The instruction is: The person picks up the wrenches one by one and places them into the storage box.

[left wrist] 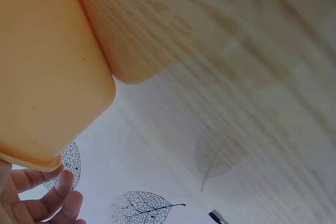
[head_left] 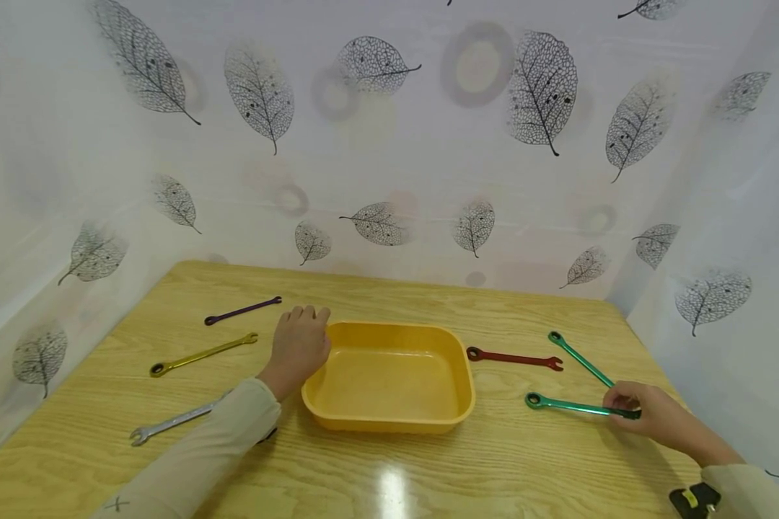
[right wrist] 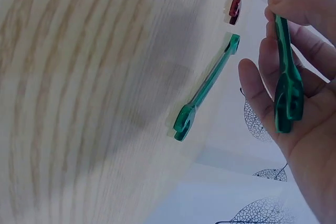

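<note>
My left hand (head_left: 298,344) grips the rim of a yellow plastic basin (head_left: 389,425) at its far left corner. From below, its curled fingers show beside the basin's rim (left wrist: 31,163); the thumb is hidden. At the right, my right hand (head_left: 656,418) pinches a green combination wrench (head_left: 571,406) between thumb and fingers, its ring end pointing left. The wrench's open end (right wrist: 289,100) lies over the palm. A second green wrench (head_left: 584,360) rests on the table just beyond, its near end hidden behind the right hand.
A red wrench (head_left: 516,357) lies right of the basin. To the left are a purple wrench (head_left: 243,311), a gold wrench (head_left: 204,354) and a silver wrench (head_left: 175,420), partly covered by my left sleeve. Leaf-patterned sheeting (head_left: 389,158) borders the wooden table (head_left: 480,468) behind and at the sides.
</note>
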{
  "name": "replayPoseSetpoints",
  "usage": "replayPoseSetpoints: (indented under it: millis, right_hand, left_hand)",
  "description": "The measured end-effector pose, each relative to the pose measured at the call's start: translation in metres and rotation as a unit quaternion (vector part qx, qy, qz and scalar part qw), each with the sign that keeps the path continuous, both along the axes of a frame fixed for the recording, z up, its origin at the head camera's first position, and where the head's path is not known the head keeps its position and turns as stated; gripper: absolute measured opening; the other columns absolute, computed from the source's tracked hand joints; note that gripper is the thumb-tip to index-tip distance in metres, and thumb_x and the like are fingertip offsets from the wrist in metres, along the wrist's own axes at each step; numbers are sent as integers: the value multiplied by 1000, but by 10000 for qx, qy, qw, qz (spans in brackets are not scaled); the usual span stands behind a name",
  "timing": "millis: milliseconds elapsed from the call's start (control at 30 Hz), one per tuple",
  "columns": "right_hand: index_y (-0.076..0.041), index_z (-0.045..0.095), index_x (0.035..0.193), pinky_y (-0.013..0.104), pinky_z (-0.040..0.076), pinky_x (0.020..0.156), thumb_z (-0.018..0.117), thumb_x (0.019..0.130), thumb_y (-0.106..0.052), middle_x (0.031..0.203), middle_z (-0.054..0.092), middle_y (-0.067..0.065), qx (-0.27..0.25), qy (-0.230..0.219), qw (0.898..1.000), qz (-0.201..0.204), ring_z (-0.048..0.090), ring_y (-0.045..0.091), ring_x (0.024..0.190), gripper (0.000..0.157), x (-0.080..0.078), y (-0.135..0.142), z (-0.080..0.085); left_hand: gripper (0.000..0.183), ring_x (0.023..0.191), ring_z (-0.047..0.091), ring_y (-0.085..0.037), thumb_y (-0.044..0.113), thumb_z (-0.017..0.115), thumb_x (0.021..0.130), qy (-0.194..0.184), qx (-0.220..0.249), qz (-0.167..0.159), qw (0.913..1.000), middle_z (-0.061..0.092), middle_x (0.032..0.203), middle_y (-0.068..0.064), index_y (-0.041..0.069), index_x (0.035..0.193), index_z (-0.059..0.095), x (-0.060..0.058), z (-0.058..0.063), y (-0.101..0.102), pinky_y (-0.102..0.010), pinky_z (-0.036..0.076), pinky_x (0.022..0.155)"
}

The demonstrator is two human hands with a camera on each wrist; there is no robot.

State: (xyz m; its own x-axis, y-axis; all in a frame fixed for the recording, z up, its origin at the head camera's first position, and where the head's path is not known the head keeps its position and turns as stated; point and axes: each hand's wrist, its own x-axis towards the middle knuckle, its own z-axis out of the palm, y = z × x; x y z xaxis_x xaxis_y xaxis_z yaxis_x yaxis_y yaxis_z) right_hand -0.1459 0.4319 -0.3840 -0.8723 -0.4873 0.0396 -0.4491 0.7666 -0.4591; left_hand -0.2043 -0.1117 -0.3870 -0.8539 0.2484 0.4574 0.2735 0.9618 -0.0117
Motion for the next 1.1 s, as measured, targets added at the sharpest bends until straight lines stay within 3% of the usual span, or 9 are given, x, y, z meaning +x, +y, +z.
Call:
replayPoseSetpoints:
  millis: [200, 900, 1100]
  right_hand:
    - [-8, 60, 86, 21, 46, 56, 69, 80, -2, 78, 59, -4, -68, -13, 10000, -5, 50, -8, 69, 12, 1, 0, -2]
    - [-13, 62, 84, 18, 46, 57, 72, 72, 7, 80, 59, -17, -428, 910, 9949, -30, 52, -10, 72, 25, 0, 4, -9]
    - [-13, 63, 84, 18, 46, 56, 72, 71, 8, 80, 59, -18, -509, 1097, 9923, -265, 53, -10, 73, 26, 1, 2, -4]
  left_hand:
    - [25, 82, 59, -30, 13, 66, 79, -1, 52, -37, 10000, 64, 87, -14, 6, 103, 62, -1, 0, 0, -42, 50, 74]
    - [27, 82, 59, -30, 14, 65, 80, -68, -26, 34, 10000, 64, 89, -14, 6, 106, 62, 0, 0, 0, -42, 50, 74]
    - [27, 82, 59, -29, 14, 65, 80, -67, -23, 20, 10000, 64, 89, -14, 6, 106, 62, -1, 0, 0, -42, 50, 74]
